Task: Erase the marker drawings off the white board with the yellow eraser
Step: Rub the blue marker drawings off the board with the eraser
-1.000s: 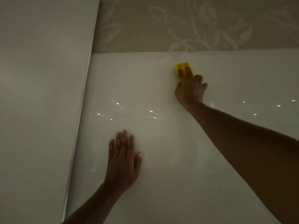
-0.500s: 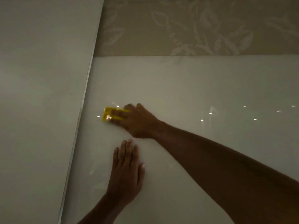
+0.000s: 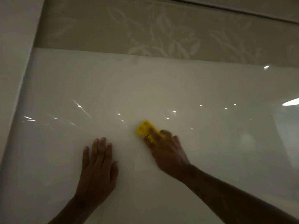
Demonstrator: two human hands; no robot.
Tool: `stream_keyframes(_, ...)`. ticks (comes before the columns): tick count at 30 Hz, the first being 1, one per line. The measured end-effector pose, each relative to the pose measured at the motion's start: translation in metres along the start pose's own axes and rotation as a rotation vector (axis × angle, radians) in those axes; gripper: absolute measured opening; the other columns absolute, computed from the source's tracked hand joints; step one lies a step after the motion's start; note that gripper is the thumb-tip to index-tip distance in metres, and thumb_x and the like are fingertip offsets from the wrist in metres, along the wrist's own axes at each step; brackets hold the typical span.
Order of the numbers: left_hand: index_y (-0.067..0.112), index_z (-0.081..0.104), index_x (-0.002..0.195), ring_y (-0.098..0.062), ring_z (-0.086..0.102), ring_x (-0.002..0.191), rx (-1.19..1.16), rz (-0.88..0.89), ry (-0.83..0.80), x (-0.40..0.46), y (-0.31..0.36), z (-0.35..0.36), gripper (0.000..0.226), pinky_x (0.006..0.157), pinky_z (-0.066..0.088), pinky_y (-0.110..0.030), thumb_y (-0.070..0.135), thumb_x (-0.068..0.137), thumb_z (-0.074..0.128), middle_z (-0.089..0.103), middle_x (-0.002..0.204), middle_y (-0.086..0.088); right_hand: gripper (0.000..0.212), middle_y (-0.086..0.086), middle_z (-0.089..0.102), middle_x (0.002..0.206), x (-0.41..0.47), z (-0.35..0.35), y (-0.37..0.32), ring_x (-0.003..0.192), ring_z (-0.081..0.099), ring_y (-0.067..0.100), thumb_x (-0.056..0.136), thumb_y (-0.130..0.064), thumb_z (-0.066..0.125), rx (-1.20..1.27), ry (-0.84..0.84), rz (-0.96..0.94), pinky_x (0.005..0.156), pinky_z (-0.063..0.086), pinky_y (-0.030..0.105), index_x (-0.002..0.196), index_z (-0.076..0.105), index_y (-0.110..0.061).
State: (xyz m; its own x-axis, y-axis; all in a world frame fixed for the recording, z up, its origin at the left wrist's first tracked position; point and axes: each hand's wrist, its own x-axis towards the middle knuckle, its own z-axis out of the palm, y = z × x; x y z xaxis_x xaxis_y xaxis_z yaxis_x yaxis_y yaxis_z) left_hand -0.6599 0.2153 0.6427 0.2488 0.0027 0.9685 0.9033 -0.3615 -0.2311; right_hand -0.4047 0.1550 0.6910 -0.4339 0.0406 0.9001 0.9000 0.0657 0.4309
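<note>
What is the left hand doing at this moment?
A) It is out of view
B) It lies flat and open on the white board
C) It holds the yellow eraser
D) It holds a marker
B: the left hand lies open on the white board, while the right hand presses the yellow eraser.

The white board (image 3: 161, 88) is filling most of the view, its glossy face catching small glints of light above and to both sides of the grip. The yellow eraser (image 3: 144, 127) is lying flat against the board, its free end sticking out up and left of the gripping fingers. The right hand (image 3: 166, 152) is pressing the eraser onto the surface, fingers closed over its lower end. The left hand (image 3: 98, 168) is resting flat on the board with fingers spread, down and to the left of the grip, near it but not touching. No marker lines are showing around the grip in this dim light.
</note>
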Motion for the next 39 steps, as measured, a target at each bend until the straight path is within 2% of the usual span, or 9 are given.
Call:
stream_keyframes(2, -0.01, 0.052, 0.143, -0.051, 0.036, 0.147, -0.015, 0.012, -0.003, 0.006, 0.013, 0.004, 0.063, 0.117, 0.028, -0.07, 0.032, 0.097, 0.039, 0.041, 0.157, -0.032, 0.074, -0.01, 0.003, 0.171, -0.009, -0.009, 0.027, 0.116, 0.052, 0.029, 0.097, -0.028, 0.055, -0.03, -0.074, -0.24, 0.074, 0.049, 0.038, 0.159, 0.016, -0.041)
stream_keyframes(4, -0.01, 0.052, 0.142, -0.051, 0.037, 0.147, -0.018, 0.015, -0.004, 0.012, 0.024, 0.008, 0.064, 0.118, 0.027, -0.07, 0.032, 0.097, 0.038, 0.041, 0.157, -0.032, 0.072, -0.013, 0.002, 0.17, -0.006, -0.016, 0.065, 0.117, 0.051, 0.029, 0.098, -0.029, 0.051, -0.051, -0.063, -0.157, 0.076, 0.049, 0.04, 0.158, 0.014, -0.042)
stream_keyframes(9, -0.012, 0.053, 0.141, -0.052, 0.036, 0.146, -0.035, 0.023, 0.019, 0.02, 0.043, 0.022, 0.065, 0.119, 0.024, -0.069, 0.034, 0.096, 0.039, 0.042, 0.156, -0.032, 0.065, -0.007, 0.014, 0.17, -0.048, -0.021, 0.158, 0.122, 0.047, 0.038, 0.099, -0.027, 0.047, -0.078, 0.123, 0.849, 0.094, 0.046, 0.045, 0.159, 0.025, -0.038)
stream_keyframes(12, -0.011, 0.053, 0.14, -0.052, 0.036, 0.146, -0.024, 0.048, 0.031, 0.023, 0.058, 0.03, 0.065, 0.117, 0.024, -0.069, 0.034, 0.095, 0.04, 0.042, 0.156, -0.031, 0.065, -0.004, 0.015, 0.17, -0.077, -0.023, 0.176, 0.121, 0.047, 0.04, 0.1, -0.025, 0.046, -0.029, 0.134, 1.129, 0.096, 0.042, 0.045, 0.16, 0.023, -0.035)
stream_keyframes(20, -0.011, 0.052, 0.141, -0.056, 0.033, 0.146, -0.019, 0.008, 0.047, 0.047, 0.107, 0.052, 0.068, 0.118, 0.021, -0.069, 0.036, 0.094, 0.039, 0.037, 0.157, -0.034, 0.065, -0.001, 0.013, 0.17, -0.084, -0.028, 0.126, 0.116, 0.049, 0.034, 0.097, -0.028, 0.05, -0.008, -0.09, -0.004, 0.081, 0.049, 0.042, 0.157, 0.027, -0.035)
stream_keyframes(23, -0.007, 0.042, 0.149, -0.055, 0.021, 0.152, 0.004, -0.011, 0.069, 0.053, 0.109, 0.071, 0.071, 0.12, 0.019, -0.07, 0.04, 0.096, 0.038, 0.025, 0.164, -0.031, 0.061, -0.007, 0.009, 0.17, -0.066, -0.032, 0.162, 0.127, 0.04, 0.03, 0.102, -0.035, 0.047, -0.078, -0.213, -0.186, 0.084, 0.047, 0.04, 0.158, 0.023, -0.041)
stream_keyframes(29, 0.004, 0.015, 0.163, -0.048, 0.009, 0.158, 0.041, -0.099, 0.088, 0.05, 0.096, 0.108, 0.083, 0.119, 0.02, -0.075, 0.048, 0.095, 0.034, 0.008, 0.173, -0.02, 0.069, -0.009, 0.007, 0.17, -0.07, -0.042, 0.281, 0.119, 0.048, 0.035, 0.097, -0.027, 0.044, -0.049, 0.037, 0.451, 0.086, 0.049, 0.043, 0.159, 0.018, -0.041)
stream_keyframes(34, -0.001, 0.027, 0.159, -0.049, 0.013, 0.157, 0.064, -0.027, -0.02, 0.051, 0.125, 0.089, 0.078, 0.12, 0.02, -0.073, 0.044, 0.096, 0.036, 0.016, 0.171, -0.021, 0.068, -0.014, 0.009, 0.169, -0.158, -0.051, 0.356, 0.121, 0.049, 0.039, 0.098, -0.024, 0.044, 0.01, 0.106, 1.135, 0.099, 0.045, 0.043, 0.158, 0.02, -0.043)
stream_keyframes(39, -0.006, 0.038, 0.149, -0.058, 0.027, 0.146, -0.006, -0.011, -0.024, 0.047, 0.175, 0.063, 0.064, 0.119, 0.019, -0.068, 0.035, 0.1, 0.036, 0.031, 0.16, -0.033, 0.062, 0.005, 0.028, 0.166, -0.239, -0.039, 0.272, 0.118, 0.052, 0.046, 0.096, -0.013, 0.054, 0.02, 0.153, 0.896, 0.092, 0.049, 0.049, 0.155, 0.04, -0.024)
